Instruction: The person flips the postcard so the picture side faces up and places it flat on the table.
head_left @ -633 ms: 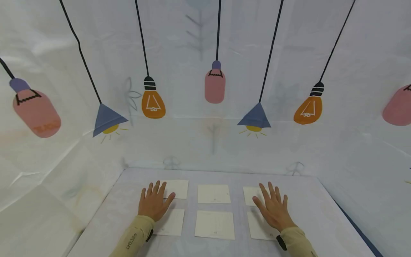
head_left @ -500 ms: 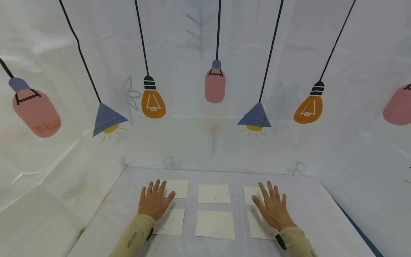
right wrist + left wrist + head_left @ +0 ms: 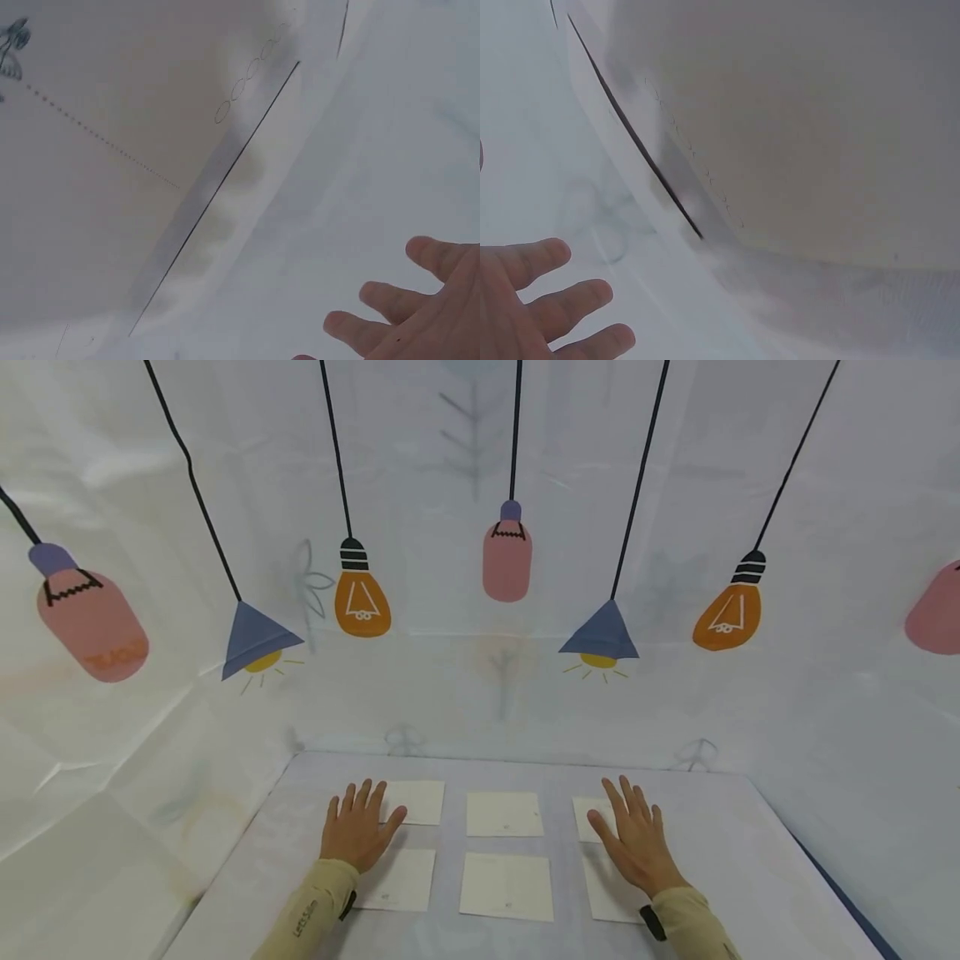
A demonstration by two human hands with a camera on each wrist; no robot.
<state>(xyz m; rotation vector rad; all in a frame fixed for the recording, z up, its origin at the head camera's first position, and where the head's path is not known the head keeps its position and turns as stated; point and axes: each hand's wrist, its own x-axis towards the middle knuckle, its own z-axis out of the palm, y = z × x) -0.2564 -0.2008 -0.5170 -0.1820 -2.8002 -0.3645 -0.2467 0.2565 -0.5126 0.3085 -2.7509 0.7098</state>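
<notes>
Left grip [image 3: 356, 833], right grip [image 3: 637, 845], both released and spread, near six cream cards [image 3: 506, 887], white tabletop [image 3: 757, 877]

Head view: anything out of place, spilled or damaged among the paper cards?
Nothing stands out among the six paper cards: two rows of three, no visible tear or spill, though the left hand and right hand hide parts of the outer ones. The lamp-print backdrop is creased at left, looking uneven there.
</notes>
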